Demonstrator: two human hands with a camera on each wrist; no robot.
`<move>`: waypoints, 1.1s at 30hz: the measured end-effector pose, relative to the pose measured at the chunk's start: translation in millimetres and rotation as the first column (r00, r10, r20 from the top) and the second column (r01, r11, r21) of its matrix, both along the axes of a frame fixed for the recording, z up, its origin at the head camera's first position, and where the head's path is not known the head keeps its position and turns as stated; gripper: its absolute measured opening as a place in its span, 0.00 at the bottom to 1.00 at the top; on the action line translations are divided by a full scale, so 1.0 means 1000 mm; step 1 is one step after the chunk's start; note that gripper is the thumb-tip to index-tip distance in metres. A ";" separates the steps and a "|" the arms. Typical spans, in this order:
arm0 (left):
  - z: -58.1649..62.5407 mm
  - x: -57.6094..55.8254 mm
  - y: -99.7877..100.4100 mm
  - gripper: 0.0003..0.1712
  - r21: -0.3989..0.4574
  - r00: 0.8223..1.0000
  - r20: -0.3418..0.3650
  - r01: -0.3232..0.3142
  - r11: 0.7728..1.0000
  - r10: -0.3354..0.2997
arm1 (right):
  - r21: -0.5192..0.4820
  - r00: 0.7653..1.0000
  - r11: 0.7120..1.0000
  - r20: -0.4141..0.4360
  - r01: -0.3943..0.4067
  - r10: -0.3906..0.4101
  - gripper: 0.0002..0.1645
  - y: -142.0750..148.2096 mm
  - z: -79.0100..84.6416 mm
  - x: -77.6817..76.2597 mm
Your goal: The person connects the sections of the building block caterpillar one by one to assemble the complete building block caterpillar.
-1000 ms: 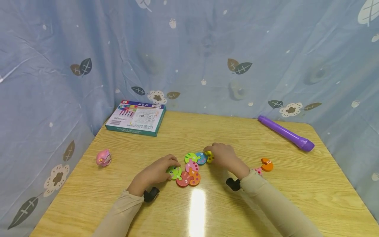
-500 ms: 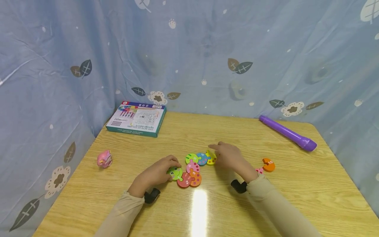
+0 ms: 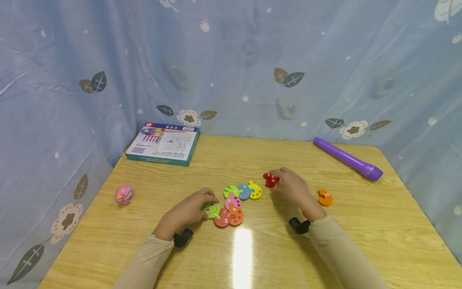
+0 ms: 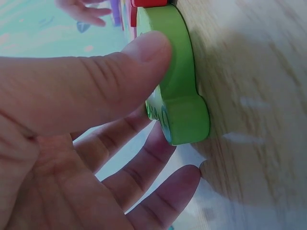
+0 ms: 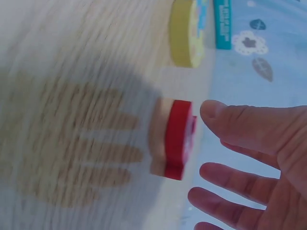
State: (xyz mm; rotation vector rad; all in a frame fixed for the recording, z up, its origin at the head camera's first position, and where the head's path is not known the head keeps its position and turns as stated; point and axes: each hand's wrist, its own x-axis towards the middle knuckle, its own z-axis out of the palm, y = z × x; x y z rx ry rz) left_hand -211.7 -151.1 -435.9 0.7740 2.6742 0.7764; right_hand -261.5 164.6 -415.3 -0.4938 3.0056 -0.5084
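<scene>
- Got a little pink toy far left on the wooden bench [image 3: 223,156].
- Then a flat white-and-teal box [image 3: 164,144], further back by the blue patterned curtain [image 3: 231,48].
- Next up, see the left hand [image 3: 189,206], thumb and fingers bent round the green face piece [image 3: 212,210], holding on with a loose pinch.
- From there can follow a joined-up zigzag on the bench: red 2 [image 3: 222,218], orange 3 [image 3: 236,216], pink 4 [image 3: 232,202], light green 5 [image 3: 231,191], blue 6 [image 3: 244,192], then a yellow piece [image 3: 255,190] with orange dots at the end.
- Just past that, get a dark red piece [image 3: 270,180], apart from the chain, number too blurry to call.
- Right beside it, have the right hand [image 3: 294,188] with fingers loosely spread; from the right wrist view, can see a gap to the piece, so not gripping anything.
- Further along, an orange 10 [image 3: 325,198], lying loose.
- Far right, a purple stick [image 3: 348,159] with a flared end, slanting near the back edge.
</scene>
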 end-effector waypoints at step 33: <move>-0.001 -0.001 -0.002 0.26 0.001 1.000 0.002 -0.002 1.000 0.002 | 0.232 0.886 0.880 -0.117 -0.415 0.449 0.26 -0.038 -0.003 -0.042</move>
